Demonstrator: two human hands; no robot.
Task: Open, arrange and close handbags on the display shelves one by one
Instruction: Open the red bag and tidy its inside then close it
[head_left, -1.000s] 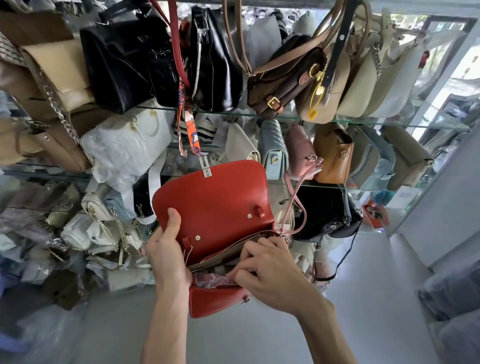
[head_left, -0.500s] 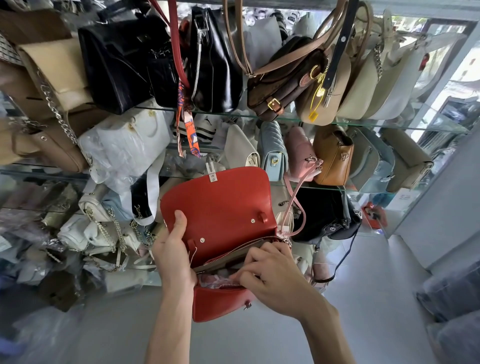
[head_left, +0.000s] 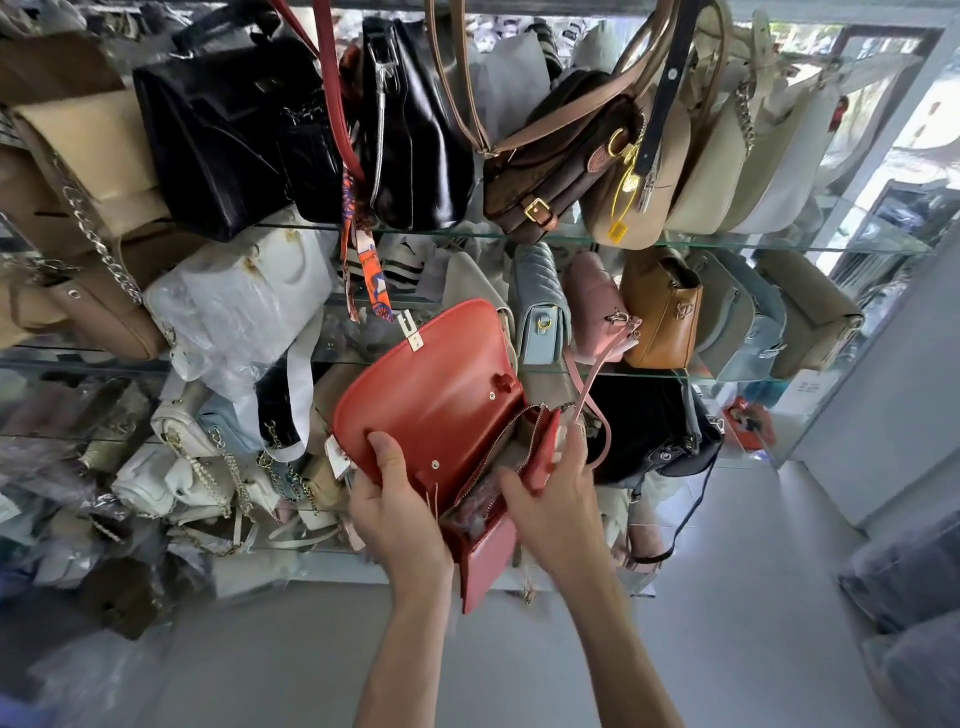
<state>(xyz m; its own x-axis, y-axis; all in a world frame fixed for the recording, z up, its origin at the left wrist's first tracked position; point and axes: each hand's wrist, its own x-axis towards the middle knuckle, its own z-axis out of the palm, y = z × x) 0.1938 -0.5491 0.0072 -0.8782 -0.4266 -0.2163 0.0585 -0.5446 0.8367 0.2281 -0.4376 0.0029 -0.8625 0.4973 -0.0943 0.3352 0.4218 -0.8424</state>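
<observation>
Red handbag (head_left: 436, 384) at mid-frame had tilted; your right hand (head_left: 550, 499) quit the zip to pinch its front wall, your left hand (head_left: 395, 499) gripping the flap: arranging continued.

A grey floor (head_left: 727, 597) spreads below the grip. Plastic-wrapped bundles (head_left: 904, 613) sit low to its right. A window (head_left: 930, 135) shines upper right.

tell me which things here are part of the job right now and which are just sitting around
In the job:
red handbag, flap open
left hand holding its flap
right hand gripping its body

Just sitting around:
glass shelf
tan handbag
pink handbag
quilted blue handbag
</observation>
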